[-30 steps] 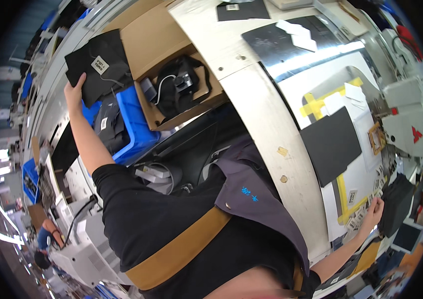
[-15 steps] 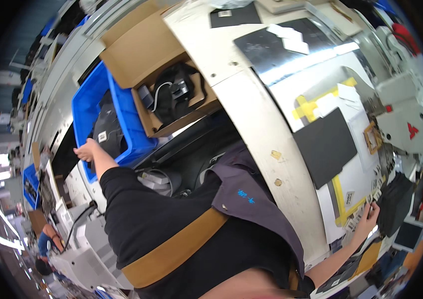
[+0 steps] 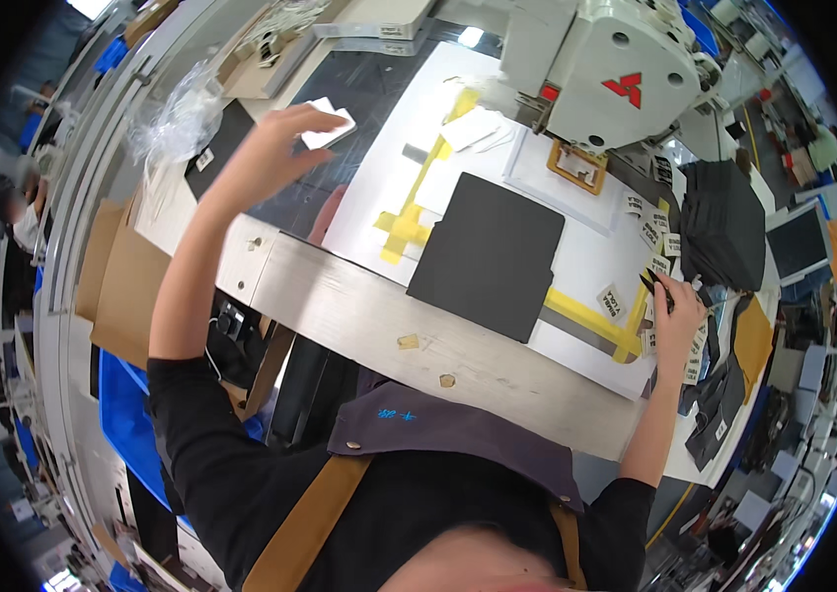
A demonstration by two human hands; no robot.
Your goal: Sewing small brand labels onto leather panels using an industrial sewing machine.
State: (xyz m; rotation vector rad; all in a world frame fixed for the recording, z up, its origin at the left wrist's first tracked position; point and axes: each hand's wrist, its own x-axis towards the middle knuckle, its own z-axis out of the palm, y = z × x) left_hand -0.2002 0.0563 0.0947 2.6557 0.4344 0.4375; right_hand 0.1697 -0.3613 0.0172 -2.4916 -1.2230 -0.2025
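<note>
My left hand is open, thumb apart from the fingers, over a small stack of white cards on a dark glossy plate. Whether the fingertips touch the cards, I cannot tell. My right hand is closed on slim black tweezers, whose tips point at small white printed labels along the right of the worktop. Between my hands a flat dark grey panel lies on white sheeting marked with yellow tape. One loose label rests right of the panel.
A white sewing machine head stands over the far side, a small yellow-brown frame below it. A stack of black pieces is at right. Crumpled clear plastic lies far left; a cardboard box and blue bin sit lower left.
My left hand has left the blue bin and come up over the worktop to the white cards. My view has swung toward the worktop; my right hand stays by the labels.
</note>
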